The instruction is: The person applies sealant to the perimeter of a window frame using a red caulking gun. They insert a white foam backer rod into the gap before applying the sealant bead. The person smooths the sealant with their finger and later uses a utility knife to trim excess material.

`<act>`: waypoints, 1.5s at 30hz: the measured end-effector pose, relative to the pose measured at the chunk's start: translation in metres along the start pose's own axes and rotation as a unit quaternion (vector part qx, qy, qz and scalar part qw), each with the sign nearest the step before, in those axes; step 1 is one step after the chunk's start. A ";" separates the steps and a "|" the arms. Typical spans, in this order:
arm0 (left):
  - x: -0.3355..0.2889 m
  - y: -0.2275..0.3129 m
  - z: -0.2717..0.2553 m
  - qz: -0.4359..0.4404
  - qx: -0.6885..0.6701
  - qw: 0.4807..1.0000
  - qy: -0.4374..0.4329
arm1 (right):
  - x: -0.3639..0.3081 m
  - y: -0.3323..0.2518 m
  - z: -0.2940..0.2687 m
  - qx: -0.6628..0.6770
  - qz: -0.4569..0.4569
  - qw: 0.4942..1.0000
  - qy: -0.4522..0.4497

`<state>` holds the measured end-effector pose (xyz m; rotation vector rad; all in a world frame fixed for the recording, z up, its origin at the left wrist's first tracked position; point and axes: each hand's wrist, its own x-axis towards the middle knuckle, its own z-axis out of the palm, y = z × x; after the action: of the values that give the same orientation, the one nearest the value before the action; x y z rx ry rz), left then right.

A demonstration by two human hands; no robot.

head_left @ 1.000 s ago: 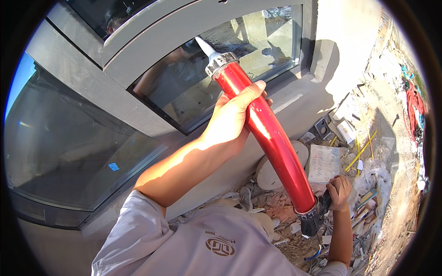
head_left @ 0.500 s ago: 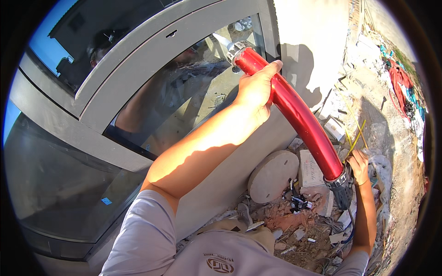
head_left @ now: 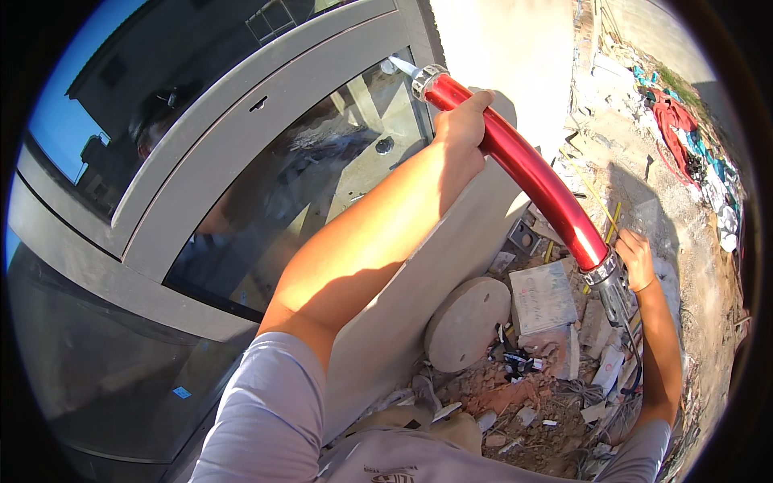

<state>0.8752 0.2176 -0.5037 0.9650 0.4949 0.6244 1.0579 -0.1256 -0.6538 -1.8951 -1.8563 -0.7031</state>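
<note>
A long caulking gun [head_left: 538, 171] with a shiny red barrel runs slantwise from upper left to lower right. My left hand [head_left: 465, 127] is wrapped round the barrel near its front collar. The white nozzle [head_left: 405, 66] points at the upper right corner of the window pane [head_left: 322, 173], by the grey frame [head_left: 278, 88]. Whether the tip touches cannot be told. At the dark rear end [head_left: 613, 299], my right hand [head_left: 636, 259] is closed at the handle, which is mostly hidden. A thin rod hangs down behind the gun.
A pale wall [head_left: 509, 48] adjoins the window. Below lie a round slab [head_left: 469, 324], a square slab [head_left: 541, 298], broken bricks, cables and loose rubble [head_left: 515, 402]. Red cloth [head_left: 672, 121] and other scraps lie on the dirt at the far right.
The window and wall have shifted left in view. The gun's front end sits slightly higher and further right, showing more of the nozzle at the pane's corner. Both hands keep their holds.
</note>
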 end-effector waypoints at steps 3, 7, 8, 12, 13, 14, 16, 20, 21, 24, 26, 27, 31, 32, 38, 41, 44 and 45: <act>0.010 0.001 0.006 0.000 0.004 1.000 0.006 | -0.001 0.006 -0.001 -0.001 0.006 1.000 0.005; 0.019 0.001 0.016 0.001 0.018 1.000 0.016 | 0.005 0.007 -0.012 0.020 0.017 1.000 -0.010; 0.020 0.001 0.018 0.002 0.021 1.000 0.014 | 0.007 0.005 -0.017 0.028 0.039 0.998 -0.041; 0.021 0.009 0.026 -0.004 0.031 0.999 0.011 | 0.014 -0.013 -0.036 0.038 0.060 0.996 -0.060; 0.020 0.010 0.027 -0.004 0.036 0.999 0.016 | 0.016 -0.018 -0.038 0.064 0.067 0.995 -0.048; 0.019 0.012 0.028 -0.004 0.039 0.999 0.019 | 0.016 -0.024 -0.040 0.089 0.081 0.992 -0.040; 0.016 0.017 0.027 0.007 0.037 0.999 0.006 | 0.013 -0.035 -0.046 0.127 0.109 0.984 -0.061; 0.013 0.029 0.022 0.029 0.066 0.997 -0.009 | -0.011 -0.078 -0.046 0.216 0.124 0.969 0.002; 0.014 0.032 0.021 0.037 0.079 0.996 -0.006 | -0.021 -0.097 -0.047 0.171 0.150 0.974 0.026; 0.013 0.041 0.016 0.042 0.078 0.996 -0.032 | -0.034 -0.141 -0.050 0.277 0.211 0.937 0.005; 0.013 0.044 0.012 0.044 0.076 0.995 -0.045 | -0.032 -0.177 -0.047 0.112 0.112 0.986 0.052; 0.012 0.045 0.010 0.045 0.073 0.995 -0.051 | -0.026 -0.195 -0.048 0.106 0.077 0.985 0.113; 0.011 0.046 0.001 0.029 0.059 0.996 -0.055 | 0.023 -0.243 -0.074 0.471 0.358 0.803 0.074; 0.010 0.044 -0.001 0.027 0.055 0.997 -0.055 | 0.035 -0.252 -0.078 0.491 0.337 0.797 0.101; 0.013 0.028 -0.016 -0.030 0.043 0.997 -0.051 | 0.040 -0.276 -0.075 0.474 0.384 0.784 0.115; 0.018 0.010 -0.024 -0.040 0.055 0.996 -0.052 | 0.027 -0.280 -0.062 0.426 0.438 0.780 0.135; 0.027 -0.008 -0.033 -0.049 0.053 0.996 -0.059 | 0.015 -0.281 -0.050 0.450 0.413 0.780 0.134; 0.029 -0.016 -0.035 -0.044 0.050 0.996 -0.053 | 0.007 -0.281 -0.046 0.481 0.414 0.761 0.136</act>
<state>0.8777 0.2521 -0.5376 1.0591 0.4755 0.4696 0.7740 -0.1358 -0.6313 -1.4887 -0.7177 0.2639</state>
